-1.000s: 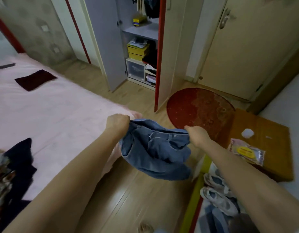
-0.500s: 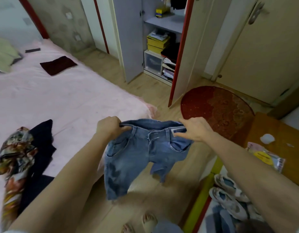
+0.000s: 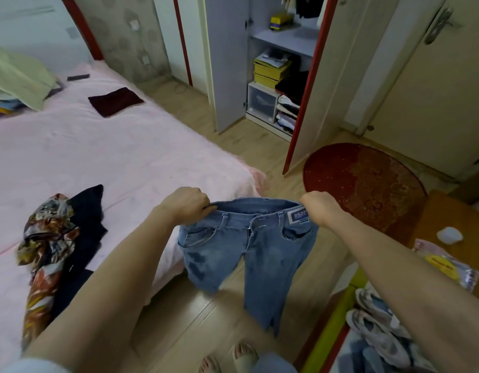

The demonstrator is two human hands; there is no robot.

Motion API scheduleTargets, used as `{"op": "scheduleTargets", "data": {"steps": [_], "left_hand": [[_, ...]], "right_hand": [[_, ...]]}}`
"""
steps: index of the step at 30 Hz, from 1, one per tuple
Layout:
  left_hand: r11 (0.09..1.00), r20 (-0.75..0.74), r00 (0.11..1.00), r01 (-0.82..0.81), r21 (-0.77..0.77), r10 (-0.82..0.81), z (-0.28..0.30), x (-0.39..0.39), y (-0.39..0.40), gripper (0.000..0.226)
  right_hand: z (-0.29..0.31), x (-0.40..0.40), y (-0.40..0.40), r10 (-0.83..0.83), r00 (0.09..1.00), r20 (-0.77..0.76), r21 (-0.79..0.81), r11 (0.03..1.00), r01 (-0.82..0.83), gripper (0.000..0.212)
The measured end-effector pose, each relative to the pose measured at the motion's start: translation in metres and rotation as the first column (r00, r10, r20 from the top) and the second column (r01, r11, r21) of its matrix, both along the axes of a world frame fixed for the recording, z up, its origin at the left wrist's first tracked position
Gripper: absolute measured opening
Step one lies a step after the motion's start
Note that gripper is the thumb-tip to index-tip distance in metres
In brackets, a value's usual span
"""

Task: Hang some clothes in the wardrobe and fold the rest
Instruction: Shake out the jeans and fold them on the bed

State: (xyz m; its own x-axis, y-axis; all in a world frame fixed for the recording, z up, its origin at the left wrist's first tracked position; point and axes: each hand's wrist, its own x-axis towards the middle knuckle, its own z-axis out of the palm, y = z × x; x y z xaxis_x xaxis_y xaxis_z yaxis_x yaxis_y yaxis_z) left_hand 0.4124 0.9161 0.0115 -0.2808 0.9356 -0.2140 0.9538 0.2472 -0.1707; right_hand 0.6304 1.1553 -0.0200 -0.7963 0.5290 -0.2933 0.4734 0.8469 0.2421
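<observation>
Head view: my left hand (image 3: 185, 203) and right hand (image 3: 317, 207) have fingers clamped on the jeans (image 3: 249, 246) waistband, legs dangling over the floor. Best keep the band level and taut, then swing to ten o'clock and lay them flat on the bed (image 3: 103, 157) for folding.

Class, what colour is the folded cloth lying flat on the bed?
Dark maroon, a plain folded cloth on the pink bed; head view.

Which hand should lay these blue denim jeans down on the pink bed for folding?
Left, probably. The left hand grips the blue denim jeans at the waistband end right over the pink bed; the right hand holds the far end above the floor.
</observation>
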Motion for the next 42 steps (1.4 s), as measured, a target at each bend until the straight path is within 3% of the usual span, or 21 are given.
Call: {"op": "scheduleTargets", "data": {"steps": [4,8,10,12,14,17,21,25,29,34,36,38,39,40,42], "left_hand": [[0.989,0.03,0.992,0.119,0.085,-0.122,-0.002,-0.001,-0.008,0.029],[0.98,0.132,0.991,-0.045,0.194,0.02,-0.006,0.004,-0.009,0.004],[0.944,0.218,0.971,-0.164,0.285,0.102,-0.016,0.007,-0.008,0.006],[0.942,0.286,0.952,-0.189,0.276,0.107,-0.025,0.006,-0.008,0.017],[0.969,0.285,0.958,-0.071,0.237,0.0,-0.027,0.006,-0.01,0.027],[0.953,0.123,0.95,0.269,0.139,-0.286,-0.024,0.006,-0.014,0.034],[0.927,0.053,0.926,0.375,0.002,-0.375,-0.018,0.004,-0.011,0.05],[0.993,-0.018,0.993,0.114,0.045,-0.113,-0.016,0.001,0.0,0.019],[0.986,-0.009,0.986,-0.165,0.016,0.165,-0.016,-0.013,0.01,0.026],[0.98,-0.164,0.969,-0.193,-0.05,0.183,-0.013,-0.008,0.014,0.03],[0.971,-0.182,0.954,-0.235,0.036,0.238,0.002,-0.009,0.021,0.026],[0.93,-0.107,0.947,-0.27,0.248,0.303,0.012,-0.019,0.026,0.02],[0.914,-0.036,0.949,-0.29,0.283,0.312,0.013,-0.023,0.023,0.018],[0.945,0.017,0.964,-0.262,0.195,0.264,0.01,-0.022,0.017,0.018],[0.984,0.059,0.995,-0.074,-0.164,0.085,-0.005,-0.011,0.001,0.023]], "right_hand": [[-0.001,0.008,0.008,0.033,0.999,-0.01,-0.04,0.999,-0.033,0.015],[-0.003,0.013,0.006,0.117,0.992,-0.054,-0.116,0.986,-0.123,0.016],[-0.009,0.01,0.004,0.17,0.983,-0.07,-0.078,0.981,-0.175,0.031],[-0.01,0.01,0.005,0.203,0.976,-0.079,0.02,0.979,-0.202,0.054],[-0.005,0.01,0.005,0.251,0.965,-0.071,0.128,0.962,-0.241,0.057],[0.001,0.009,0.005,0.283,0.958,-0.047,0.214,0.94,-0.267,0.048],[0.002,0.008,0.009,0.216,0.974,-0.072,0.146,0.968,-0.204,0.031],[0.005,0.008,0.006,0.198,0.973,-0.116,0.094,0.978,-0.188,0.03],[0.004,0.001,0.001,0.208,0.966,-0.155,0.08,0.977,-0.198,0.035],[0.007,-0.008,-0.01,0.192,0.977,-0.096,0.111,0.977,-0.181,0.028],[0.018,-0.018,-0.012,0.119,0.987,-0.108,0.152,0.983,-0.102,0.021],[0.028,-0.026,-0.014,0.045,0.947,-0.317,0.206,0.978,0.022,0.012],[0.027,-0.024,-0.016,0.02,0.911,-0.412,0.195,0.979,0.067,0.008],[0.02,-0.017,-0.02,0.001,0.913,-0.408,0.152,0.986,0.067,0.008],[-0.003,-0.001,-0.031,0.021,0.994,-0.112,0.009,1.0,-0.02,0.011]]}}
